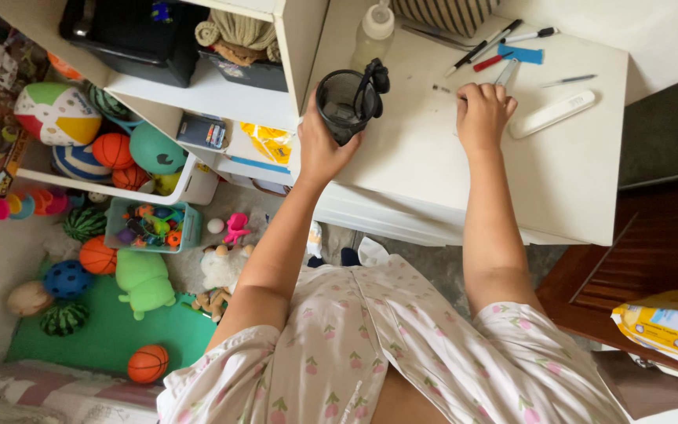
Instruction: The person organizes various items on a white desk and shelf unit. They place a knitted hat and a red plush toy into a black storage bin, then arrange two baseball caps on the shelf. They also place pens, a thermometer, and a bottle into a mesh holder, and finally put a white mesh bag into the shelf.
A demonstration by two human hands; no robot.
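Overhead view of a room: a white desk (559,180) stood beside a white shelf unit (221,94); a green mat (111,334) covered grey floor (toy balls scattered across it), and a dark wooden cabinet (637,259) stood opposite in daylight.

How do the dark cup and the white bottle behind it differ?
The dark cup is smoky grey and open-topped; the white bottle is pale and capped. The left hand holds the cup, while the bottle stands untouched on the white tabletop. The cup looks wider. Both are upright. The right hand rests near the pens.
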